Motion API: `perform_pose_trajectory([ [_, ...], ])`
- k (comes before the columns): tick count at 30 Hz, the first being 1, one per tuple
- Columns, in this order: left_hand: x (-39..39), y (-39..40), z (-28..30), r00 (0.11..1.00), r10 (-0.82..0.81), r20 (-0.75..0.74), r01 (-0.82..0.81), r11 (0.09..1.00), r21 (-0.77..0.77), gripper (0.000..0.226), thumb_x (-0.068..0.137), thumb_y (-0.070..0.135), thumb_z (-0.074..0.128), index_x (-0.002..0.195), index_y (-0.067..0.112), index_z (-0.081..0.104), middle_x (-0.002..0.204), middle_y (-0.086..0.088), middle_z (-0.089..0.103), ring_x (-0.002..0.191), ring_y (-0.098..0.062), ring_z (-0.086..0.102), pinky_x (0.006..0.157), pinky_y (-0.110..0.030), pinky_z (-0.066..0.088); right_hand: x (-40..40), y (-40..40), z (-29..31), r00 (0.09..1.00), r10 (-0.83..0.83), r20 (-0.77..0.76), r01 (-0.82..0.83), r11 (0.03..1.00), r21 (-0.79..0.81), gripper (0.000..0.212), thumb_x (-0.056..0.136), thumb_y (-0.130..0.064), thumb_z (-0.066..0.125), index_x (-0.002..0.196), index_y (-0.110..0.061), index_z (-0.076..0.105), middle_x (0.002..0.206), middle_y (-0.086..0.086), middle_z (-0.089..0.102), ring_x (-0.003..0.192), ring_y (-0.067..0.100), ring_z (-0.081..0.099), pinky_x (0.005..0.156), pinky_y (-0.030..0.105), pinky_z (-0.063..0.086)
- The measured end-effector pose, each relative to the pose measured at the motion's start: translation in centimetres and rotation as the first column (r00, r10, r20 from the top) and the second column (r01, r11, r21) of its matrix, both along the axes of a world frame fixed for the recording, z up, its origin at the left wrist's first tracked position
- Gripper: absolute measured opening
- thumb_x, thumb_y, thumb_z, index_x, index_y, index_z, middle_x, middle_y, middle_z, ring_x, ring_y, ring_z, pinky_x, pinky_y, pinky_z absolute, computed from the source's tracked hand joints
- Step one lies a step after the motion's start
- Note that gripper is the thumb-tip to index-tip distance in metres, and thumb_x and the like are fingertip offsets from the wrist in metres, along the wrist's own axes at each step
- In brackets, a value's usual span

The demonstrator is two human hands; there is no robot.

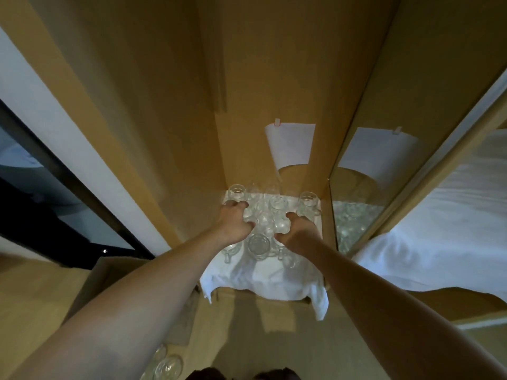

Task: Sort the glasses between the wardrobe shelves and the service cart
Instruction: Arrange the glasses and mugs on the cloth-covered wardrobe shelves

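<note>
The glasses [270, 215] stand crowded together on a white cloth [263, 281] that covers a wardrobe shelf [274, 303], its front edge hanging over the lip. Both arms reach in among them. The left hand [236, 220] has its fingers curled round a glass at the left of the cluster; the right hand [297, 229] curls round another glass near the middle, thumb and fingers on either side of it. A mug-like glass [258, 244] sits between the two wrists. A sheet of white paper [290, 144] is taped to the wardrobe's back panel. More glasses [167, 366] show low at the left, on a surface I cannot make out.
</note>
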State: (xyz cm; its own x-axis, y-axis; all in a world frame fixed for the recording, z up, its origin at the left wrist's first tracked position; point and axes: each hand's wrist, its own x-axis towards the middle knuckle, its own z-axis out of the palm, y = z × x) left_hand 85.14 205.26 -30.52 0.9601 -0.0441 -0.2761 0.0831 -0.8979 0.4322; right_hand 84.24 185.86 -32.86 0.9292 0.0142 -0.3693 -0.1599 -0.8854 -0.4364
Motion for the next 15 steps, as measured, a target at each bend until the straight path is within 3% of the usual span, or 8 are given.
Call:
perform_pose_trajectory([
  [6, 2.4, 1.4, -2.5, 0.999, -0.027, -0.028, 0.028, 0.999, 0.033, 0.068, 0.089, 0.043, 0.068, 0.148, 0.019, 0.045, 0.15, -0.013, 0.045, 0.136, -0.035, 0.045, 0.108, -0.041, 0.043, 1.3, 0.6, -2.2, 0.998, -0.038, -0.056, 0.038, 0.999, -0.014, 0.076, 0.087, -0.05, 0.07, 0.15, -0.019, 0.04, 0.137, 0.012, 0.058, 0.128, 0.034, 0.052, 0.101, 0.042, 0.05],
  [11, 4.9, 3.3, -4.8, 0.995, -0.086, -0.046, 0.086, 0.996, 0.004, 0.067, 0.085, 0.04, 0.07, 0.145, 0.017, 0.049, 0.144, -0.015, 0.051, 0.131, -0.036, 0.049, 0.103, -0.037, 0.046, 2.7, 2.5, -4.0, 0.992, -0.08, -0.094, 0.079, 0.997, -0.022, 0.076, 0.087, -0.051, 0.068, 0.149, -0.019, 0.039, 0.137, 0.012, 0.058, 0.128, 0.032, 0.053, 0.102, 0.041, 0.05],
  [15, 7.0, 4.8, -6.4, 0.988, -0.118, -0.097, 0.121, 0.992, 0.022, 0.069, 0.088, 0.045, 0.066, 0.149, 0.02, 0.043, 0.15, -0.011, 0.045, 0.138, -0.032, 0.042, 0.109, -0.036, 0.039, 3.1, 4.1, -5.4, 0.981, -0.12, -0.151, 0.114, 0.992, -0.045, 0.077, 0.087, -0.051, 0.069, 0.15, -0.019, 0.039, 0.138, 0.013, 0.056, 0.126, 0.034, 0.054, 0.102, 0.044, 0.05],
])
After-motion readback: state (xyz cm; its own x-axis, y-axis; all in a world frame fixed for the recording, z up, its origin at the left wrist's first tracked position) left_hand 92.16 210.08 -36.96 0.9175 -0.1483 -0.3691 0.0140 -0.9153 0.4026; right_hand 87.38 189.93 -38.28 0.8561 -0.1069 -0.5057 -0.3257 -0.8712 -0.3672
